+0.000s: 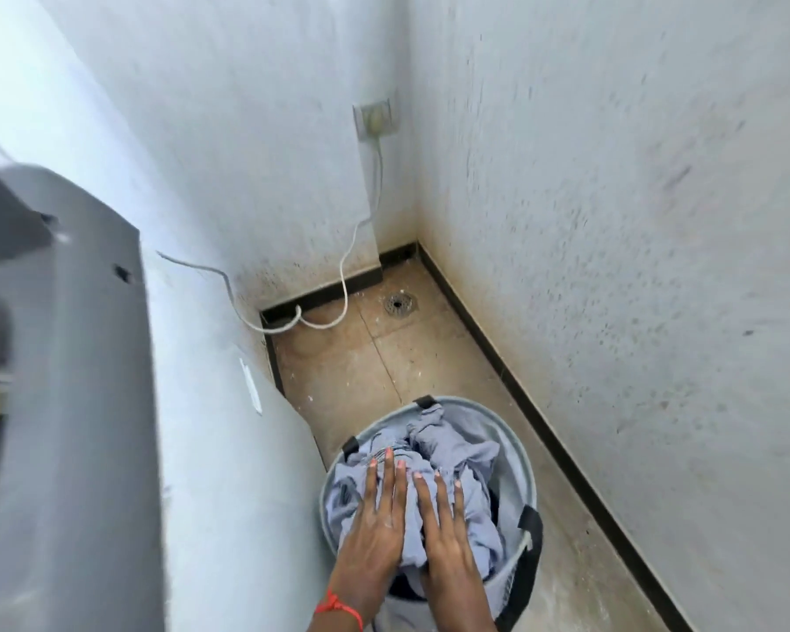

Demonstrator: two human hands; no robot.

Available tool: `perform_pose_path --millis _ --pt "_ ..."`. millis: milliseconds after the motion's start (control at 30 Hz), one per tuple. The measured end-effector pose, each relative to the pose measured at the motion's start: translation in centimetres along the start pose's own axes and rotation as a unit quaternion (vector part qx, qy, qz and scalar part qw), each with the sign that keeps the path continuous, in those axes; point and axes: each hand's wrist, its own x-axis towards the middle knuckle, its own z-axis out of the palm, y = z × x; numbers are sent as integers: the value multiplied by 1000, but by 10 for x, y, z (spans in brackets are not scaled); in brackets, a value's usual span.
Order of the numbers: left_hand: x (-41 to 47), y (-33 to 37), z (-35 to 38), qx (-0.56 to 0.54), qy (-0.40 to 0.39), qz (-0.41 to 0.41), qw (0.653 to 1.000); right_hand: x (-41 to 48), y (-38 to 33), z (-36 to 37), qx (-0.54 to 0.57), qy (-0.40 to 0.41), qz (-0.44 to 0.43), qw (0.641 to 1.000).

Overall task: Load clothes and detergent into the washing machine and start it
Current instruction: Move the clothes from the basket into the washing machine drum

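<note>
Left hand (375,526) and right hand (448,540) are pressing flat, fingers straight, gripping nothing, on crumpled pale blue-grey clothes (470,453) | clothes are sitting in round grey black-handled laundry basket (522,453) at 6 o'clock | grey washing machine (87,358) is looming at 9 o'clock

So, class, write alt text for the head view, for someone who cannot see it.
Left hand and right hand lie flat on blue-grey clothes in a basket on the tiled floor. A grey washer stands beside it.
</note>
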Motion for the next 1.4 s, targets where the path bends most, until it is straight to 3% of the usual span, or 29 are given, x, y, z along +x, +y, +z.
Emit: perform_pose_path --millis 33,100,233,400,667,867,1100,1233,1400 --pt "-1 4 -20 -17 15 -9 1000 4 -13 -17 14 -11 -16 1000" --pt "1 6 -59 -55 46 -62 996 12 -38 -49 16 51 -23 998" --pt "3 18 -152 -6 182 -89 979 22 -107 -134 36 133 -27 990" --pt "-13 3 -301 -116 313 -110 936 20 -206 -238 82 264 -152 949" --pt "-78 -72 -508 -86 405 -19 910 -1 -398 -359 102 275 -280 914" --pt "-147 -135 -604 -46 453 -64 888 -1 -520 -376 160 267 -378 872" --pt "-207 -208 -604 14 425 -158 891 22 -596 -315 200 208 -438 851" --pt "-224 -249 -531 -28 322 -234 917 48 -581 -221 228 105 -404 880" --pt "-236 -295 -402 40 213 -264 940 70 -531 -91 242 -47 -298 922"
